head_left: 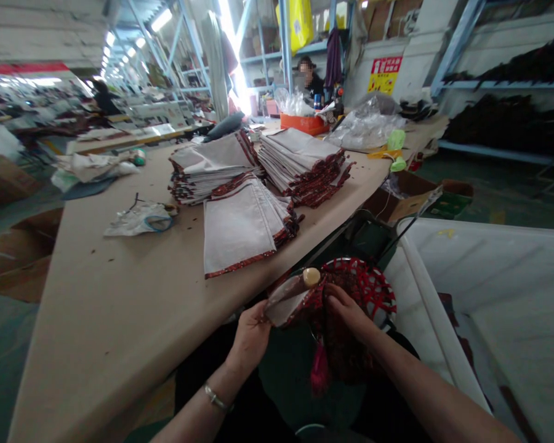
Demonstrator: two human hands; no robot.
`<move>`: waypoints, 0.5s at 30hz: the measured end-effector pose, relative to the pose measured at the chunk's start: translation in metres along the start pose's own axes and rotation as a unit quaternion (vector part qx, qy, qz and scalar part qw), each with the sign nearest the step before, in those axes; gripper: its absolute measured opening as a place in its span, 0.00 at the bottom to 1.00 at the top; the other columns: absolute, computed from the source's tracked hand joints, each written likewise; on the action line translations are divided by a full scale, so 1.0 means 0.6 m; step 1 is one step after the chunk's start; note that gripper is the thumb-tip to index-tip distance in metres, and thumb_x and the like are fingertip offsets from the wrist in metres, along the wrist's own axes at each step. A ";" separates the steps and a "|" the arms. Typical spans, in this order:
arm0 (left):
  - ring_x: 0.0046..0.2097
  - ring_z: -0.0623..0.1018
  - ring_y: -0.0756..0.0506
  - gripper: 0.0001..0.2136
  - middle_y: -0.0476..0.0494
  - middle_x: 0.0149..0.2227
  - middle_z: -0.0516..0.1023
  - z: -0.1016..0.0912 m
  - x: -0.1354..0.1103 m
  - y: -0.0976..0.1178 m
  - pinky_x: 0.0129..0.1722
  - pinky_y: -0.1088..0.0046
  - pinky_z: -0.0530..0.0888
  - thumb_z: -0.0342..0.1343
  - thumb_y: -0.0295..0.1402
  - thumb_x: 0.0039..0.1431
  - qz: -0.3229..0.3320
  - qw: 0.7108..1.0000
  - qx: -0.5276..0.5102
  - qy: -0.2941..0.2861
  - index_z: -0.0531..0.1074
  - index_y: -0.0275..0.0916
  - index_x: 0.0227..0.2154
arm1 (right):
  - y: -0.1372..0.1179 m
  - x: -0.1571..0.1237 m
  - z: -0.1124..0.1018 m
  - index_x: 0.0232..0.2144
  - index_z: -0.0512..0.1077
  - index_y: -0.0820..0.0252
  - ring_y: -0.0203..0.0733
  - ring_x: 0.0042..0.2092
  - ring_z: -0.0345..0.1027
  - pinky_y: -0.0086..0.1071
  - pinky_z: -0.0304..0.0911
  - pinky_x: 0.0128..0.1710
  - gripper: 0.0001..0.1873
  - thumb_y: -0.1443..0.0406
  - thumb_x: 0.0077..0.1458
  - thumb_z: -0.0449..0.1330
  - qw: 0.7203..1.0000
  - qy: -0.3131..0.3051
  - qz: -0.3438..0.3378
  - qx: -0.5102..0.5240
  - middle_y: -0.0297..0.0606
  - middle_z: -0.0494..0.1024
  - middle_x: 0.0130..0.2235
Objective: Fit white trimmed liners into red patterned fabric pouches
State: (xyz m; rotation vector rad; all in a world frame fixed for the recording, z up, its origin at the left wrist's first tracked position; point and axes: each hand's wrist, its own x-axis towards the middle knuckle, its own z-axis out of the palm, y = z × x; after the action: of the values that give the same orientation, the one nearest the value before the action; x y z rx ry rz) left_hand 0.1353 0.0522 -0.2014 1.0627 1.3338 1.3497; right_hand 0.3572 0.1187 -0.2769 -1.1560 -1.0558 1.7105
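Observation:
My left hand is closed on the pale edge of a fabric piece with a grey-white lining and a dark red patterned side. The fabric's dark red part hangs down over my lap, and my right hand is closed on it. Between my hands a pale rounded knob pokes up at the fabric; what it belongs to is hidden. Just beyond my right hand is a round frame wrapped with red cord. A pink tassel-like bundle hangs below.
On the brown-covered table lie a fanned stack of pale pieces with red edging and two taller stacks behind. A crumpled plastic bag lies left. A large white bin stands at my right. A person is at the back.

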 end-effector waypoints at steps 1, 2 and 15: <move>0.39 0.79 0.42 0.09 0.45 0.32 0.81 0.001 0.000 0.021 0.46 0.65 0.74 0.62 0.36 0.49 0.017 1.000 0.014 -0.017 0.79 0.36 0.31 | -0.020 -0.003 0.002 0.49 0.71 0.53 0.43 0.55 0.65 0.36 0.57 0.57 0.27 0.58 0.45 0.67 0.998 -0.048 -0.038 -0.015 0.35 0.76 0.50; 0.39 0.78 0.43 0.08 0.45 0.33 0.81 0.005 0.000 0.044 0.46 0.66 0.74 0.61 0.35 0.50 0.039 0.998 0.030 -0.025 0.79 0.36 0.30 | -0.042 -0.005 0.007 0.51 0.70 0.53 0.43 0.53 0.67 0.37 0.59 0.56 0.29 0.59 0.45 0.67 0.992 -0.101 -0.073 -0.031 0.35 0.76 0.49; 0.41 0.78 0.47 0.06 0.43 0.37 0.79 -0.133 0.016 0.143 0.43 0.70 0.75 0.56 0.32 0.56 0.284 0.895 0.294 0.180 0.75 0.37 0.35 | -0.332 -0.044 -0.004 0.42 0.72 0.50 0.34 0.23 0.67 0.31 0.62 0.22 0.14 0.55 0.56 0.54 0.944 0.128 -0.271 -0.141 0.38 0.79 0.38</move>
State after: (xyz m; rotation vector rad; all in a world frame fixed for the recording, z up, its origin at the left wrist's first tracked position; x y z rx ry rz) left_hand 0.0515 0.0482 -0.1191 1.7788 1.8697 1.6660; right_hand 0.3982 0.1613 -0.0846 -1.0916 -1.3293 0.9767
